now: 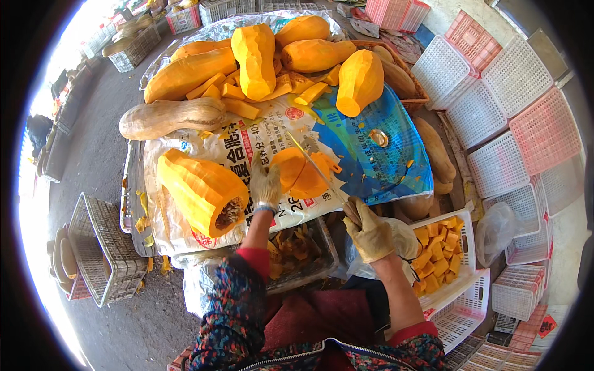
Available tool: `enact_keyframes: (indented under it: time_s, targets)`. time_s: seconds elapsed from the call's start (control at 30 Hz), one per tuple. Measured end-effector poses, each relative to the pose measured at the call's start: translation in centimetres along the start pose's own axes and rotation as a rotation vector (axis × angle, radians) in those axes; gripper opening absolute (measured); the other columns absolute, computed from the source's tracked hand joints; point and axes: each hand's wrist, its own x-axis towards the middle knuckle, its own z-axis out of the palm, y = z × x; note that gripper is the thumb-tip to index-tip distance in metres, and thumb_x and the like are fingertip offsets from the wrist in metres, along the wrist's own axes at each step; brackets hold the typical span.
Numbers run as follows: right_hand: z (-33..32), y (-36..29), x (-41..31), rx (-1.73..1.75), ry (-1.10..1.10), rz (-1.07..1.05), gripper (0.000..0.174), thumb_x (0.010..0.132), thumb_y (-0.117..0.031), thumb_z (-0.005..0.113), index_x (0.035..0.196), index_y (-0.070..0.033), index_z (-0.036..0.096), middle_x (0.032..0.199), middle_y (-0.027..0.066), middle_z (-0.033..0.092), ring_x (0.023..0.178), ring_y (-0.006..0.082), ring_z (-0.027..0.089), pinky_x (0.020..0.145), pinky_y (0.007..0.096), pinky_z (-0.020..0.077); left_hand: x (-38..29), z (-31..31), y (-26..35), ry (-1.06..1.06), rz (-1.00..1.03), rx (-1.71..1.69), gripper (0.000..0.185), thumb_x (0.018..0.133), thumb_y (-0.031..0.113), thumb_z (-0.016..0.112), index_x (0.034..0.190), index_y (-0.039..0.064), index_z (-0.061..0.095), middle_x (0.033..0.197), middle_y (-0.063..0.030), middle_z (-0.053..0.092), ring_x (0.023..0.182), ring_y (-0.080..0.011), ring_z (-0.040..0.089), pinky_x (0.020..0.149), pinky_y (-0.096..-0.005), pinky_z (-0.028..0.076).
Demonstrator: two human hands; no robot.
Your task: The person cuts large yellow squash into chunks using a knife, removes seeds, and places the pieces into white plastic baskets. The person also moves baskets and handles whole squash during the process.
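My right hand, in a tan work glove, grips the handle of a long knife. Its narrow blade slants up and left across cut orange squash pieces, which show a dark split line. Just left of these pieces is my gloved left hand, fingers pointing away and apart; its thumb side is close to the nearest piece, though contact is unclear. Beside that wrist lies a large peeled squash, its cut end showing a seedy hollow. Everything rests on a printed woven sack spread over the work surface.
Peeled squashes and cut chunks line the far side, near an unpeeled squash. A small metal lid-like disc lies right. Squash cubes fill a white crate; peelings lie in a bin. Stacked crates stand right.
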Motion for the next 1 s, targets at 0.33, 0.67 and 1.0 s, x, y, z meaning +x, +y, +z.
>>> enact_keyframes:
  time_s: [0.33, 0.67, 1.0]
  targets:
    - [2.3, 1.3, 3.4, -0.294, -0.249, -0.042, 0.045, 0.094, -0.023, 0.068, 0.134, -0.010, 0.052, 0.114, 0.0162, 0.071, 0.095, 0.0351, 0.071, 0.078, 0.0426, 0.0592, -4.0, 0.7, -0.5, 0.074, 0.218, 0.579, 0.055, 0.088, 0.025, 0.062, 0.140, 0.007, 0.054, 0.133, -0.0208, 0.059, 0.116, -0.0379, 0.060, 0.102, -0.0462, 0.046]
    - [6.0, 5.5, 3.7, -0.280, -0.381, 0.124, 0.042, 0.096, -0.033, 0.063, 0.128, -0.010, 0.047, 0.092, 0.0225, 0.071, 0.085, 0.0435, 0.069, 0.071, 0.0507, 0.0557, -3.9, 1.5, -0.5, 0.060, 0.191, 0.564, 0.045, 0.088, 0.016, 0.056, 0.131, 0.008, 0.058, 0.125, -0.0186, 0.064, 0.108, -0.0412, 0.062, 0.095, -0.0495, 0.050]
    - [6.5, 6.7, 3.4, 0.027, -0.094, -0.070, 0.039, 0.094, -0.027, 0.067, 0.126, -0.007, 0.055, 0.111, 0.0189, 0.070, 0.099, 0.0380, 0.069, 0.077, 0.0427, 0.0578, -5.8, 1.5, 2.6, -0.010, -0.058, 0.594, 0.078, 0.089, 0.043, 0.065, 0.152, 0.005, 0.038, 0.154, -0.0233, 0.040, 0.138, -0.0408, 0.045, 0.110, -0.0468, 0.042]
